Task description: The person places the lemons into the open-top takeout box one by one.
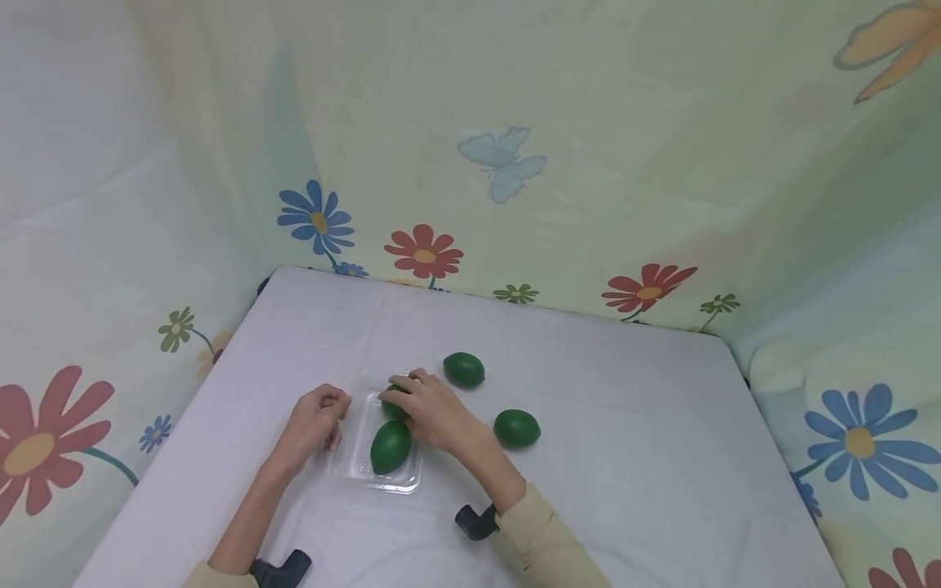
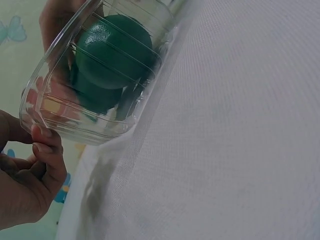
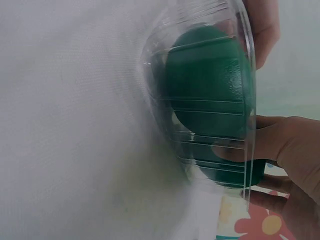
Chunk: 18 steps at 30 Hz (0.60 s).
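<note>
Clear plastic tray point(image 1: 354, 467): long axis toward the person.
Right hand point(image 1: 430, 411): fingers curled on far lime point(image 1: 391, 402).
Left hand point(image 1: 314, 425): fingers curled, touching tray.

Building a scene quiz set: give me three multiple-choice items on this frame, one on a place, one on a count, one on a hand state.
1. Where does the clear plastic tray sit?
A. on the white table, between the hands
B. at the table's far right corner
C. on the flowered cloth

2. How many dark green oval limes lie loose on the table outside the tray?
A. none
B. two
C. five

3. What is the right hand doing?
A. lying flat and open on the table
B. gripping a lime over the tray
C. holding a loose lime away from the tray

Answers:
1 A, the head view shows it there.
2 B, two loose limes.
3 B, fingers curl round it.
</note>
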### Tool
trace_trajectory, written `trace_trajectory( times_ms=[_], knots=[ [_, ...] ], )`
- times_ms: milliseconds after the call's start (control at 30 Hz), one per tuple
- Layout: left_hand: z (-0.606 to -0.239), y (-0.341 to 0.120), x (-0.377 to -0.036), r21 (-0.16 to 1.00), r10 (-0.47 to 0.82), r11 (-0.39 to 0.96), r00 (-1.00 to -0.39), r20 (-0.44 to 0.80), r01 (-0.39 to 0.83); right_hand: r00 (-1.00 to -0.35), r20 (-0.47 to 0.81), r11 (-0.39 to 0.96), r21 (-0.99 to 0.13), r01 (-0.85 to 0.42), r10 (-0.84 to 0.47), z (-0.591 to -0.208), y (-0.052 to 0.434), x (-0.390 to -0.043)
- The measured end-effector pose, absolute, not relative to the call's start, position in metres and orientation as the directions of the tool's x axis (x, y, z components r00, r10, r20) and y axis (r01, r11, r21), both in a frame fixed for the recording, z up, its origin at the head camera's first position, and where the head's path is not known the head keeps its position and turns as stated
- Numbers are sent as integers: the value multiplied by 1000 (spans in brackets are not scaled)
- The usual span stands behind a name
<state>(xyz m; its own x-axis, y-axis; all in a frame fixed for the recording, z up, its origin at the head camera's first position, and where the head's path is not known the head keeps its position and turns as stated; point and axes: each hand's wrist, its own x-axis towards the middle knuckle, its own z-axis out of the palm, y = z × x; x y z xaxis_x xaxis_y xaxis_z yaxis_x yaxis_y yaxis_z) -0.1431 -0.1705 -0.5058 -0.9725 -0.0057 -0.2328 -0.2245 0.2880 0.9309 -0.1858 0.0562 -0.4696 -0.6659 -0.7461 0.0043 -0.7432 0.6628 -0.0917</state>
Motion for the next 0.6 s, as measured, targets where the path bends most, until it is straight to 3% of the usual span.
trace_trajectory(
  times_ms=[400,600],
  knots=[
    [-504,-170,-142,934,-2,276,-972,-236,-227,-679,91,668,-128,-733,-728,-452,84,-171],
    [-503,-170,-141,930,2,289,-972,-237,-226,-716,175,692,-184,-698,-676,-445,112,-160]
  ],
)
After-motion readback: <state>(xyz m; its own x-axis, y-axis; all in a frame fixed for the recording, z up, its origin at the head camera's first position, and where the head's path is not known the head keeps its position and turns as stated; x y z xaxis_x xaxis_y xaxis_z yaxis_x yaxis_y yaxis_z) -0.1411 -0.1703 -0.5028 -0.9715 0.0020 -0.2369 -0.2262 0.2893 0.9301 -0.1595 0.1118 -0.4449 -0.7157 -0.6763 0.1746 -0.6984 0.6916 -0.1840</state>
